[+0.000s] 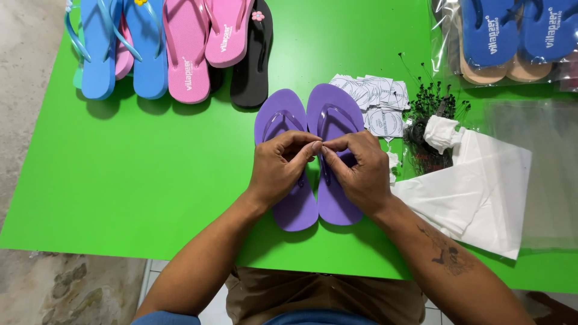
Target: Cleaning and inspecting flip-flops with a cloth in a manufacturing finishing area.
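Observation:
Two purple flip-flops (330, 108) lie side by side on the green table (150, 180), toes pointing away from me. My left hand (279, 165) rests over the left one and my right hand (360, 168) over the right one. The fingertips of both hands meet between the two sandals, above their straps, pinching something too small to make out.
Blue, pink and black flip-flops (180, 48) lie in a row at the back left. Round white paper tags (376, 99) and a heap of black plastic fasteners (430, 114) sit right of the purple pair. White bags (475, 192) lie at right; bagged blue sandals (512, 36) are at back right.

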